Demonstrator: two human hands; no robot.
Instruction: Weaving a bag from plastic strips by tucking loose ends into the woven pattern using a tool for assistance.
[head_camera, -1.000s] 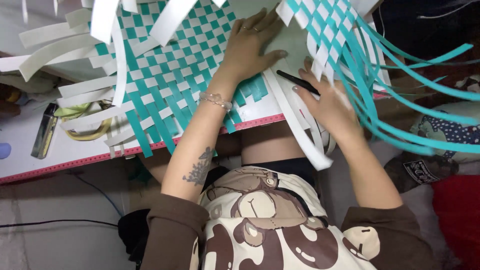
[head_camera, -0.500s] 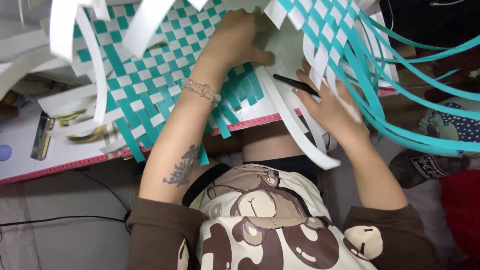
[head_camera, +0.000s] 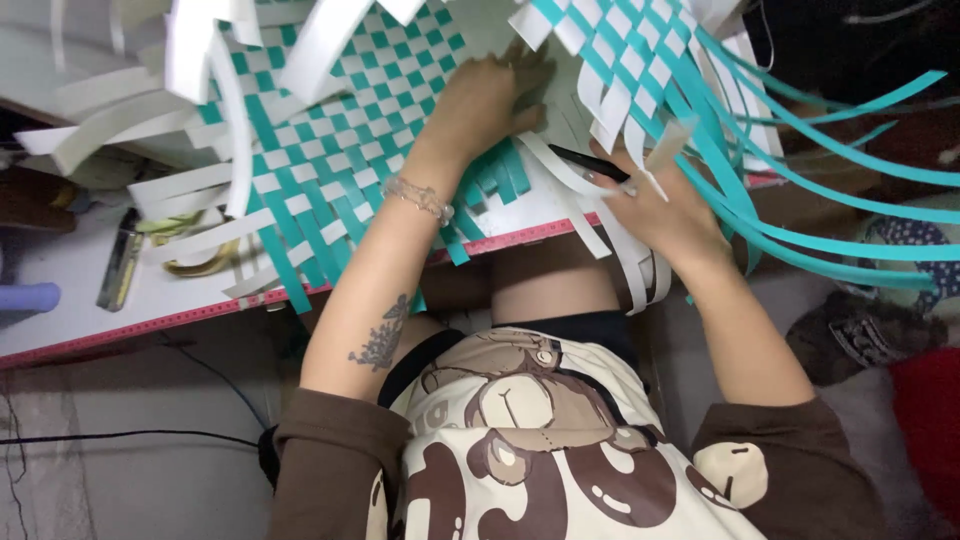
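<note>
Weaving of a basket from flat strips, seen from above. The weave (head_camera: 340, 150), a teal-and-white checkered panel, lies on the table (head_camera: 130, 315) and rises at the right into a second woven wall (head_camera: 630, 60). The left hand (head_camera: 480, 105) lies palm down on the weave at the fold between the two walls, fingers spread flat and holding nothing; it pins the crossings. The right hand (head_camera: 665, 205) sits at the table edge among loose white strips (head_camera: 600, 215), its fingers curled about a white strip end (head_camera: 668, 143); how tightly it grips cannot be told. A black pen (head_camera: 590, 163) lies just beside that hand. Long teal strips (head_camera: 830, 170) trail free to the right, unwoven.

Judged step: interlacing at the corner, one strip being fed while the finished part is held down. The next move appears to call for steady left-hand pressure and for passing the white strip alternately over and under the teal ones without kinking it.
</note>
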